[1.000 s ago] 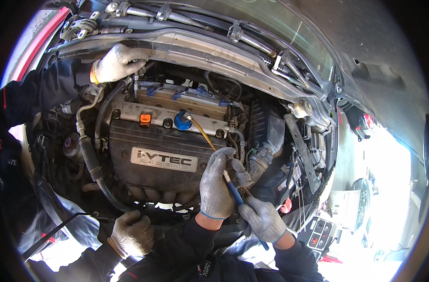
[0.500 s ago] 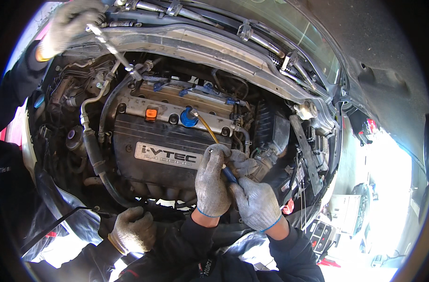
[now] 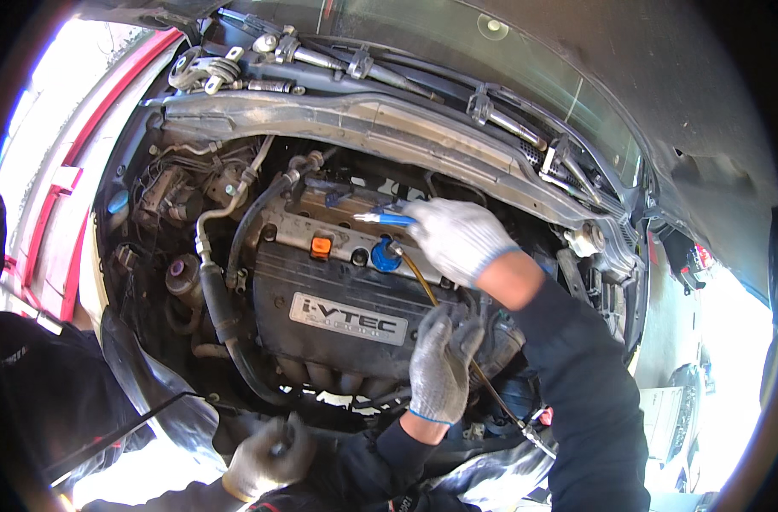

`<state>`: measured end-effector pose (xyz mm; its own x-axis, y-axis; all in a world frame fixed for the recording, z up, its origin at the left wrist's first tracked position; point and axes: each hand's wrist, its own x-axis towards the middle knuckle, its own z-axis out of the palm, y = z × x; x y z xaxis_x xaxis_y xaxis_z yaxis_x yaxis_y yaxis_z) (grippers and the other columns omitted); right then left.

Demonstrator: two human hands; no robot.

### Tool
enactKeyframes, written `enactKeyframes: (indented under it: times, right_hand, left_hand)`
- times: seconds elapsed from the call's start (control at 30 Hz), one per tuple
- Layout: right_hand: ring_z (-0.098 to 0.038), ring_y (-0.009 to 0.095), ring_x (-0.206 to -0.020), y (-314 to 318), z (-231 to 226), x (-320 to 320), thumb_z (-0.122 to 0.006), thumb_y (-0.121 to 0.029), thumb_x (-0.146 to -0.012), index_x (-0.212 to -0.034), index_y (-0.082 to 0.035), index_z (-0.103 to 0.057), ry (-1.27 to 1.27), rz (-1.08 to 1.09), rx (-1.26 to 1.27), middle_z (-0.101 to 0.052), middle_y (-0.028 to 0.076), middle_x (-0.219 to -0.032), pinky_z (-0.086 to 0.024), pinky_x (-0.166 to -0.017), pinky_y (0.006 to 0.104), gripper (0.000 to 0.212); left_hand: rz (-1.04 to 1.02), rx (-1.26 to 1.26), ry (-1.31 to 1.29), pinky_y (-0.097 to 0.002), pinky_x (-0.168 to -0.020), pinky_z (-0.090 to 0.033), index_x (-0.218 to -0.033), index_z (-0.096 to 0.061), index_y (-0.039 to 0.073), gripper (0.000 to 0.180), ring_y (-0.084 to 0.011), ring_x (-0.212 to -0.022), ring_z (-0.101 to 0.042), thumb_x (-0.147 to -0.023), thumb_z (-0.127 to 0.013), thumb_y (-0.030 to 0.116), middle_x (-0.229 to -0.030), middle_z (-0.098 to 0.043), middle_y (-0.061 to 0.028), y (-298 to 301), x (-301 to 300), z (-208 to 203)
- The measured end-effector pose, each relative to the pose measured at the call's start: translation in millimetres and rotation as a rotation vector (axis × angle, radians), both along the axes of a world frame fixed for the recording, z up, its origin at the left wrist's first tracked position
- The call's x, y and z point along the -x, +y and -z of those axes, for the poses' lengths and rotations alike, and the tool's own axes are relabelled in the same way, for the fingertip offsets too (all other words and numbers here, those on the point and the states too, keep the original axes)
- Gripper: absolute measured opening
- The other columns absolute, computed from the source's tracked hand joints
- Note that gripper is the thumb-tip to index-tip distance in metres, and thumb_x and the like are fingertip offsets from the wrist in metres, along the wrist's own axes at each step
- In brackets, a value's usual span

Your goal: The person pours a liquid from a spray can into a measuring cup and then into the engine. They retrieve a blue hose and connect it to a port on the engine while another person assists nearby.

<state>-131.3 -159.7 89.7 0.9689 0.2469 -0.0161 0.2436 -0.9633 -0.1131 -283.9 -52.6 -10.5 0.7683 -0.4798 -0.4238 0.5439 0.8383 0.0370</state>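
Note:
My right hand (image 3: 464, 241), in a pale knit glove, reaches over the engine and grips a slim blue tool with a silver tip (image 3: 391, 219); its exact kind is unclear. Below it, my left hand (image 3: 440, 367), in a grey glove, is closed around a thin yellow-brown hose (image 3: 421, 277). One end of that hose joins a metal fitting on a round blue cap (image 3: 386, 256) on the engine top. From my left hand the hose runs on toward the lower right, ending in metal fittings (image 3: 536, 439). A black engine cover (image 3: 274, 286) lies in front of the cap.
A co-worker's gloved hand (image 3: 274, 456) is at the front left edge of the bay. Metal tools (image 3: 380, 77) lie along the cowl below the windshield. An orange part (image 3: 321, 247) sits left of the blue cap. The raised hood (image 3: 705, 94) hangs at upper right.
My right hand has left the hose and moved up over the engine with the blue tool. The co-worker's hand with a ratchet has left the upper left. The view has shifted.

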Motion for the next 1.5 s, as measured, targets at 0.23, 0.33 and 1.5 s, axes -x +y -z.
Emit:
enactKeyframes:
  times: [0.23,0.33,1.5]
  right_hand:
    - [-0.080,0.040,-0.100,37,63,-114,-0.064,-0.020,-0.100,-0.109,-0.006,-0.086,0.277,0.018,0.325,-0.083,0.020,-0.109,-0.065,-0.084,0.0508,0.028]
    - [-0.080,0.040,-0.102,45,77,-121,-0.063,-0.019,-0.099,-0.109,-0.006,-0.086,0.307,0.032,0.357,-0.082,0.022,-0.111,-0.064,-0.087,0.0500,0.028]
    - [-0.076,0.038,-0.102,52,82,-171,-0.069,-0.017,-0.098,-0.110,-0.013,-0.085,0.204,-0.303,0.171,-0.081,0.018,-0.109,-0.060,-0.092,0.0481,0.021]
  left_hand:
    - [0.045,0.054,0.037,-0.0432,-0.112,-0.052,-0.146,-0.056,0.007,0.035,-0.0246,-0.128,-0.066,-0.112,-0.058,0.013,-0.140,-0.067,-0.0106,-1,5,7]
    - [0.030,0.064,0.048,-0.0421,-0.113,-0.052,-0.147,-0.055,0.007,0.035,-0.0239,-0.130,-0.065,-0.113,-0.057,0.013,-0.141,-0.066,-0.0099,-2,7,10]
    - [-0.063,0.012,0.117,-0.0281,-0.082,-0.052,-0.134,-0.064,0.010,0.023,-0.0135,-0.102,-0.068,-0.112,-0.058,0.014,-0.118,-0.073,-0.0015,-8,11,13]
